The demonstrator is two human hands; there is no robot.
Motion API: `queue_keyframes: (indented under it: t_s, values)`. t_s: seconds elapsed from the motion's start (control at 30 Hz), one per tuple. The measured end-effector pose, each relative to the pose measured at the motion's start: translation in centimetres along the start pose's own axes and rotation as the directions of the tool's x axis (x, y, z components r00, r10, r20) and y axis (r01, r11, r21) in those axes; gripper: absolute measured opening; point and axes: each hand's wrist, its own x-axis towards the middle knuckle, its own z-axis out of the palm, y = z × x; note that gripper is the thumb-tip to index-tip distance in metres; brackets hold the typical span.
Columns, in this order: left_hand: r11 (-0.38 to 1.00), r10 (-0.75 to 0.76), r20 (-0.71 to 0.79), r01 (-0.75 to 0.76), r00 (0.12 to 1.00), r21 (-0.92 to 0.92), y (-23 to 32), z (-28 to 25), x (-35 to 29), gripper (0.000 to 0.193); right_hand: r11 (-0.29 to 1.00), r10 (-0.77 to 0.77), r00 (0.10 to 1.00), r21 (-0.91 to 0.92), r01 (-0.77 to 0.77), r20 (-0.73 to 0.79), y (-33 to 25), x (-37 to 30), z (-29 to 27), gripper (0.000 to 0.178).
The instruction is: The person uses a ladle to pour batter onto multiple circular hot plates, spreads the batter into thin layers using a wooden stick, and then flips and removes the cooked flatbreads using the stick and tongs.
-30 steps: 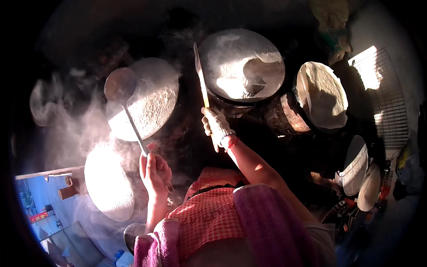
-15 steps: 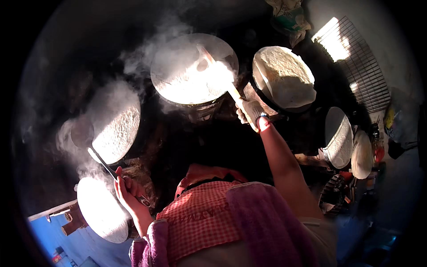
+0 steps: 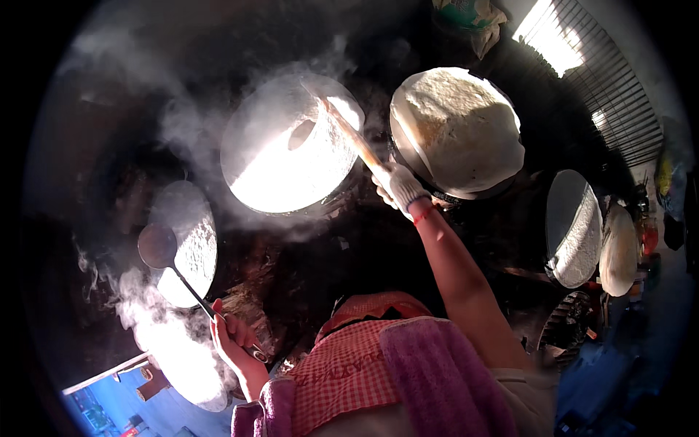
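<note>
My left hand (image 3: pixel 234 342), bare, is closed around the handle of a long-handled ladle (image 3: pixel 158 246). Its dark round bowl hangs over the near edge of the left pan (image 3: pixel 191 244), which holds a white layer. A white knitted glove covers my right hand (image 3: pixel 399 188), whose fingers wrap a wooden paddle (image 3: pixel 353 138). The paddle's far end reaches over the right part of the steaming middle pan (image 3: pixel 269 178); I cannot tell whether it touches. Strong sunlight whitens that pan, and a dark round patch shows in it.
Right of the middle pan, a thick pale flatbread (image 3: pixel 455 135) covers another pan. A bright, steaming pan (image 3: pixel 186 364) stands at lower left. Farther right are a smaller pan (image 3: pixel 574 229) and a pale oval thing (image 3: pixel 619 249). A wire rack (image 3: pixel 608 80) leans at upper right.
My view has shifted, moving the pans within it. The paddle now lies more along the middle pan's right side. The ladle stays in my left hand, and the steam has drifted.
</note>
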Motion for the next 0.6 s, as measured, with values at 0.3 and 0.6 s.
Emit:
queue_keyframes:
  t_s: [0.3, 0.6]
  values:
    - [0.992, 0.019, 0.015, -0.021, 1.0, 0.123, 0.0, 4.0, -1.3, 0.037, 0.98, -0.197, 0.978, 0.02, 0.199, -0.074, -2.7, -5.3, 0.6, 0.011]
    - [0.957, -0.117, 0.228, 0.048, 0.967, 0.286, -0.5, 9.3, 1.0, 0.038, 0.754, -0.385, 0.921, -0.594, 0.281, -0.053, -0.1, -3.0, 3.4, 0.037]
